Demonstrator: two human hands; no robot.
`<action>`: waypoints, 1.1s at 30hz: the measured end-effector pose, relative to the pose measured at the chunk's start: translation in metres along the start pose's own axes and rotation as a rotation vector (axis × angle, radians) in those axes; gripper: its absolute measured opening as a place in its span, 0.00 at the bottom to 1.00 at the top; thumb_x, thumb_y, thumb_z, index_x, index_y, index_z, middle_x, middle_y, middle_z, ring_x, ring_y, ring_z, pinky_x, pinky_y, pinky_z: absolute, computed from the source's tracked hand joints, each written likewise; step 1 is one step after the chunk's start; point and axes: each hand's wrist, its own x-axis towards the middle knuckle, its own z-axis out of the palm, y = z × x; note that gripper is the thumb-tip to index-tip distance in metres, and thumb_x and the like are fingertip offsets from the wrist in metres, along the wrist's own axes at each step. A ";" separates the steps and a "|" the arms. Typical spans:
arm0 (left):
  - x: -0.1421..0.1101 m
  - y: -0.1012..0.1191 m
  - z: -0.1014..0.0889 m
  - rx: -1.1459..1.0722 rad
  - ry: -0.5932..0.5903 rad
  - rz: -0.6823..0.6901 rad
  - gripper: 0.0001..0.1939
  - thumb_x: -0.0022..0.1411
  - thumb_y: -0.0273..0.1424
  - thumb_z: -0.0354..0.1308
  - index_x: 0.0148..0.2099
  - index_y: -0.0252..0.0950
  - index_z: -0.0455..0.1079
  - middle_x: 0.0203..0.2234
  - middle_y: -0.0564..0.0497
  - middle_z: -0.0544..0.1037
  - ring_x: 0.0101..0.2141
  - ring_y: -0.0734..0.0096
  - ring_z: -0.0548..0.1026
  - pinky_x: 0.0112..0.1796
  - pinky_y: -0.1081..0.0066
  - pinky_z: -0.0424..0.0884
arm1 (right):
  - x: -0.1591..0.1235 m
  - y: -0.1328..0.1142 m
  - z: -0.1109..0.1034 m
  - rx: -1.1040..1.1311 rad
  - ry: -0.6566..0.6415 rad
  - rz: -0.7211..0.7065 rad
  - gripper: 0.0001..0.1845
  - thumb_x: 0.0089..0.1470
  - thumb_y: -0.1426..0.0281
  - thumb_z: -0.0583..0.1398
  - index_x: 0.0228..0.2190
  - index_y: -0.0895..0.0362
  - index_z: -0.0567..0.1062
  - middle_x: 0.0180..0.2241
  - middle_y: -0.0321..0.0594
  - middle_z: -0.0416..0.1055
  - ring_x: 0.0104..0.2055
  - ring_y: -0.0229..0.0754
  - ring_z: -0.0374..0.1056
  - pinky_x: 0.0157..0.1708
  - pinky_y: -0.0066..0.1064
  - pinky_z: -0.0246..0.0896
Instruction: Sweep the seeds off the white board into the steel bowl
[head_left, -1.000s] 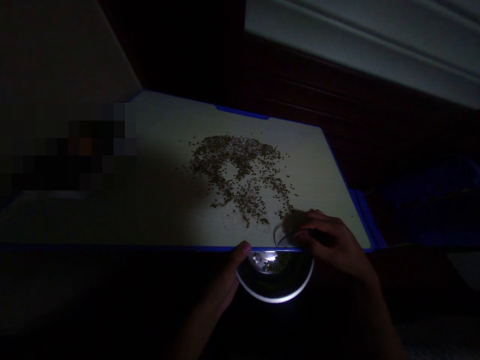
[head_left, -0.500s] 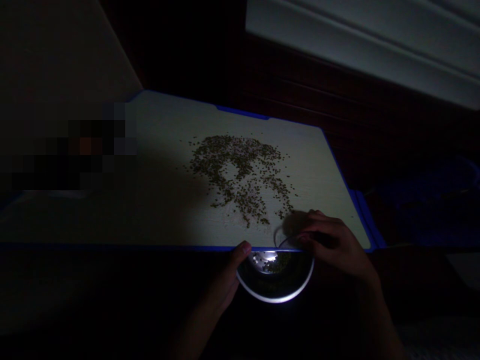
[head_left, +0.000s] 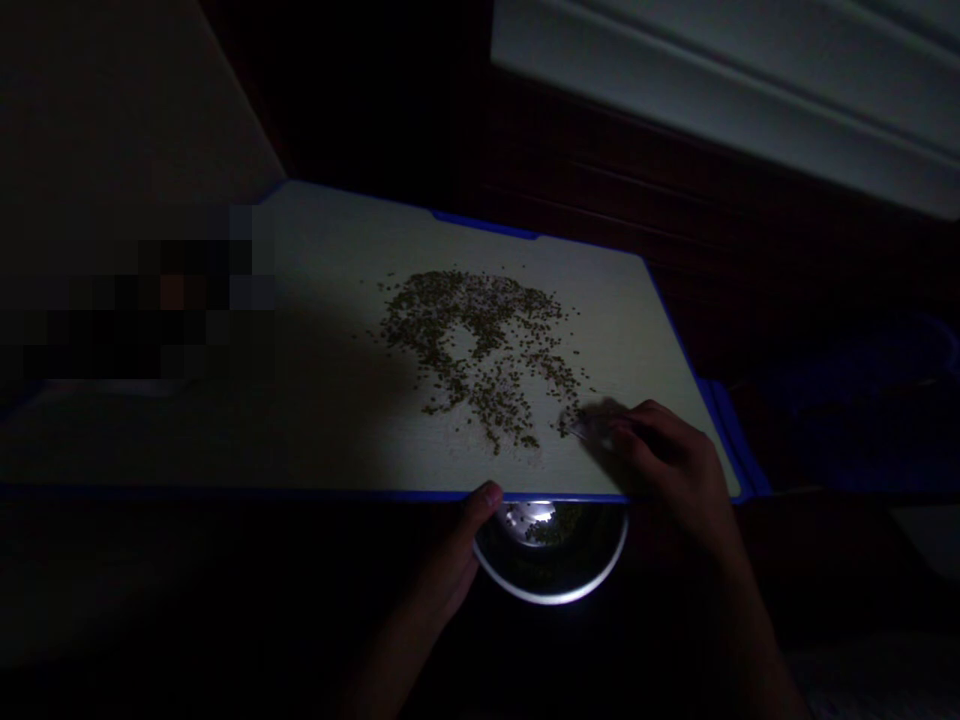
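Small dark green seeds or beans (head_left: 465,300) lie scattered over the pale, blue-edged board-like tabletop (head_left: 622,310). My right hand (head_left: 675,460) pinches a thin, clear, curved piece (head_left: 589,428) that looks like plastic; its exact kind is too dark to make out. It touches the tabletop at the near right end of the scattered seeds. Below the front edge, a metal bowl (head_left: 555,600) holds some of the same seeds. My left hand (head_left: 457,560) grips the bowl's left side, its thumb up at the table edge and its other fingers mostly hidden.
A blurred-out patch (head_left: 150,300) covers the left end of the tabletop. Blue items (head_left: 870,390) stand in the dark on the right. Pale ledges (head_left: 720,90) run across the upper right. The room is very dim.
My right hand has moved away from the front edge, up and to the right over the tabletop, with the clear piece. My left hand and the bowl have stayed put.
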 end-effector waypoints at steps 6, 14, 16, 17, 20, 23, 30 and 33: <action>0.000 0.000 0.002 -0.002 -0.028 0.000 0.39 0.52 0.41 0.79 0.64 0.34 0.76 0.54 0.38 0.86 0.63 0.39 0.76 0.65 0.46 0.68 | 0.000 0.001 0.000 -0.051 -0.055 -0.022 0.06 0.63 0.64 0.66 0.36 0.50 0.84 0.33 0.36 0.76 0.36 0.41 0.72 0.34 0.35 0.62; -0.003 0.004 0.005 -0.004 -0.022 0.020 0.42 0.53 0.40 0.79 0.67 0.35 0.73 0.55 0.38 0.86 0.63 0.40 0.76 0.67 0.46 0.67 | -0.001 0.001 -0.001 0.014 -0.057 -0.011 0.08 0.64 0.61 0.66 0.37 0.50 0.85 0.34 0.36 0.77 0.37 0.42 0.73 0.36 0.36 0.64; -0.002 0.004 0.005 -0.010 -0.019 0.014 0.44 0.53 0.40 0.79 0.68 0.35 0.72 0.56 0.39 0.85 0.63 0.40 0.77 0.66 0.46 0.67 | 0.000 0.001 -0.001 0.027 -0.026 0.007 0.07 0.64 0.61 0.66 0.38 0.49 0.85 0.36 0.36 0.77 0.39 0.43 0.73 0.37 0.36 0.64; -0.002 0.003 0.004 -0.013 -0.012 0.012 0.44 0.52 0.40 0.79 0.69 0.36 0.72 0.56 0.39 0.85 0.62 0.41 0.77 0.66 0.46 0.68 | 0.000 0.001 -0.001 0.029 -0.022 0.011 0.07 0.63 0.61 0.66 0.38 0.49 0.85 0.36 0.36 0.78 0.39 0.43 0.73 0.37 0.36 0.64; 0.000 0.001 0.003 -0.009 0.006 0.014 0.44 0.53 0.40 0.79 0.69 0.36 0.72 0.56 0.39 0.85 0.61 0.40 0.79 0.64 0.46 0.70 | 0.000 0.000 0.000 0.015 -0.038 0.010 0.07 0.64 0.62 0.66 0.39 0.49 0.85 0.36 0.36 0.78 0.39 0.42 0.73 0.38 0.36 0.64; 0.000 0.001 0.002 -0.003 0.002 0.021 0.43 0.53 0.40 0.79 0.68 0.35 0.72 0.55 0.39 0.86 0.60 0.40 0.79 0.64 0.46 0.70 | -0.001 0.000 0.000 0.003 -0.047 0.006 0.07 0.64 0.62 0.66 0.39 0.48 0.85 0.35 0.35 0.76 0.37 0.41 0.71 0.36 0.36 0.64; -0.001 0.002 0.002 -0.001 -0.041 0.021 0.42 0.54 0.40 0.78 0.68 0.35 0.73 0.55 0.39 0.86 0.63 0.42 0.76 0.67 0.48 0.67 | -0.002 0.002 -0.002 0.019 -0.074 -0.017 0.07 0.63 0.61 0.66 0.34 0.49 0.84 0.33 0.36 0.75 0.35 0.42 0.71 0.33 0.35 0.61; -0.001 0.001 0.001 -0.001 -0.026 0.012 0.43 0.53 0.41 0.79 0.68 0.34 0.72 0.55 0.37 0.85 0.63 0.40 0.76 0.66 0.48 0.68 | -0.002 0.002 -0.002 0.032 -0.143 -0.045 0.05 0.62 0.62 0.67 0.35 0.48 0.85 0.34 0.36 0.76 0.36 0.42 0.71 0.34 0.35 0.63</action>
